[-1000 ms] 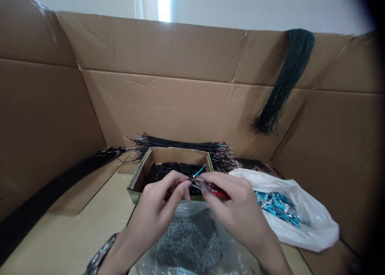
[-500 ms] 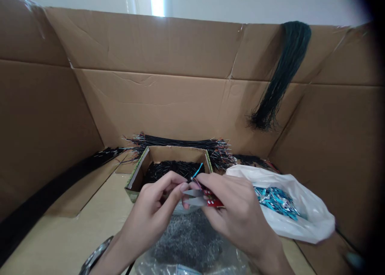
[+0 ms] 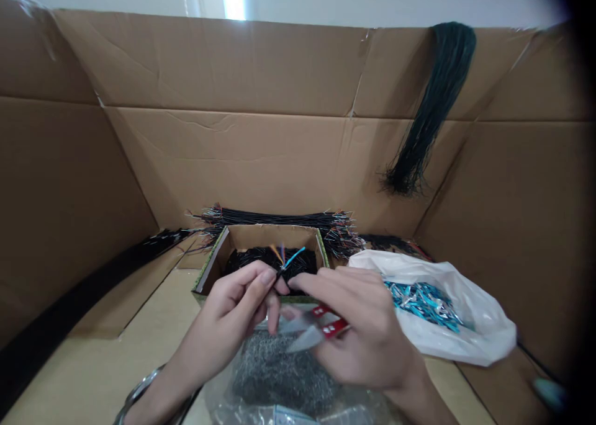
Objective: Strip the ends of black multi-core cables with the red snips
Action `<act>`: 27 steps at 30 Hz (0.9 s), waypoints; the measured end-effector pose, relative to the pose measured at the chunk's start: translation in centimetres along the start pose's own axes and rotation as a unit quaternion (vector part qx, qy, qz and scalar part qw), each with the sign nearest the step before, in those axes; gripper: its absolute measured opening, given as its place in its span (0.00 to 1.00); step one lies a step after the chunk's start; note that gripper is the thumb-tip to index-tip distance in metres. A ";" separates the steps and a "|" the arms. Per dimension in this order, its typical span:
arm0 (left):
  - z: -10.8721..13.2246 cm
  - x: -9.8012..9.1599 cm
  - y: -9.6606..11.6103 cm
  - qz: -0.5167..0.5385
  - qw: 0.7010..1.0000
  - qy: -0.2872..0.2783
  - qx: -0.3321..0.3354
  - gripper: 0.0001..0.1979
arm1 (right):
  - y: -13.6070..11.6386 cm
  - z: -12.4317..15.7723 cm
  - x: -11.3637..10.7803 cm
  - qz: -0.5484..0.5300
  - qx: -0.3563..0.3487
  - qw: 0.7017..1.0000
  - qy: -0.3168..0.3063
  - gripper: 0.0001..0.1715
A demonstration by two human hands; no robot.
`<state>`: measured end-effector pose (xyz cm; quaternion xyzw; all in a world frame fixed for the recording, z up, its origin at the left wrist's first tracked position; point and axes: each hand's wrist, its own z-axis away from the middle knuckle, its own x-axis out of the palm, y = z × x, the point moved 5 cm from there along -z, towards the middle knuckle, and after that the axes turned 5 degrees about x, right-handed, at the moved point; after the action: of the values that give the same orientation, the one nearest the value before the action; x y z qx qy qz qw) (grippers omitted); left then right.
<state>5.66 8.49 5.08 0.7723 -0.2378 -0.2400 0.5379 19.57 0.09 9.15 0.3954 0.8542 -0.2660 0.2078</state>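
Observation:
Between thumb and fingers, my left hand [image 3: 242,307] pinches a black cable whose stripped end fans out into thin coloured wires [image 3: 291,259], light blue, orange and purple among them. My right hand [image 3: 361,319] is curled around a pair of red-handled scissors [image 3: 311,333], blades parted and pointing left, slightly blurred. Its index finger reaches close to the cable end; I cannot tell whether it touches. Below both hands lies a clear plastic bag [image 3: 288,369] full of fine grey strands. Behind them stands an open cardboard box [image 3: 212,260] with short black pieces inside.
A white plastic bag [image 3: 488,326] holding blue and silver scraps lies at the right. Black cable bundles [image 3: 274,218] lie behind the box, and more cables [image 3: 84,282] run along the left. Dark green strands [image 3: 433,108] hang over the cardboard wall [image 3: 233,133].
The cable's coloured wires have spread apart and show more clearly. My right hand has drawn the scissors slightly down, away from the cable end.

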 end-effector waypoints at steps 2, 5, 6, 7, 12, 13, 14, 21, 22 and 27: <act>0.0 0.1 -0.1 -0.008 1.000 -0.007 -0.003 0.17 | 0.7 -0.1 -1.4 -0.068 0.073 0.994 0.041 0.05; 0.2 0.2 0.2 -0.069 0.997 -0.001 0.018 0.17 | 2.1 -0.3 -2.2 -0.139 0.194 0.969 0.059 0.18; 0.3 0.2 0.3 -0.095 0.995 0.002 0.027 0.17 | 2.4 -0.4 -2.0 -0.162 0.223 0.960 0.043 0.21; 0.4 0.3 0.5 -0.119 0.992 0.005 0.039 0.17 | 2.7 -0.5 -1.6 -0.185 0.245 0.952 0.022 0.23; 0.9 0.6 2.0 -0.212 0.969 0.024 0.122 0.11 | 3.4 -0.8 -0.2 -0.240 0.288 0.926 -0.048 0.23; 1.0 0.6 2.3 -0.226 0.965 0.028 0.132 0.10 | 3.4 -0.8 -0.1 -0.247 0.286 0.924 -0.053 0.22; 1.0 0.6 2.4 -0.238 0.961 0.030 0.138 0.09 | 3.4 -0.7 -0.2 -0.252 0.284 0.923 -0.057 0.21; 0.7 0.0 1.9 -0.234 0.968 0.039 0.084 0.17 | 2.9 -0.4 -0.7 -0.173 0.221 0.956 -0.089 0.14; 0.6 -0.1 1.8 -0.226 0.971 0.039 0.068 0.17 | 2.8 -0.4 -0.9 -0.151 0.202 0.963 -0.100 0.12; 0.4 -0.4 1.9 -0.240 0.970 0.025 0.041 0.13 | 3.4 0.1 -2.0 -0.052 0.210 0.963 -0.159 0.15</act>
<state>4.89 7.88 6.77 0.8342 -0.0419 -0.3321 0.4382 23.47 0.72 9.21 0.3372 0.7547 -0.5094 0.2394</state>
